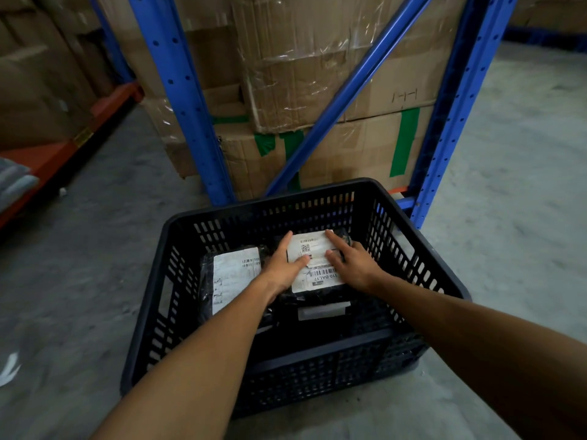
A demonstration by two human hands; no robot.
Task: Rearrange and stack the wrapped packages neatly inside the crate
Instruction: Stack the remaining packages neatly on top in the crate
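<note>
- Standing on the concrete floor just in front of the blue rack upright (pixel 178 100), the black crate (pixel 317 350) is our landmark, and its slotted walls leave little room for elbows; we judge a hasty shove could scrape a forearm on the near rim.
- Toward the crate's left wall lies a second wrapped package (pixel 233 277), label up, flat on the bottom. If we slide the top parcel leftward, it may ride over this one's edge and end crooked.
- Near the crate's far wall sits the labelled package (pixel 313 265), resting on another dark parcel whose white strip shows below it. Glossy wrap on glossy wrap looks slippery, so the stack could skid.
- Our left hand (pixel 282 265) lies flat, fingers spread, on the package's left edge, clasping nothing.
- Our right hand (pixel 352 263) presses likewise on its right edge, uncurled; uneven pressure could tilt it.
</note>
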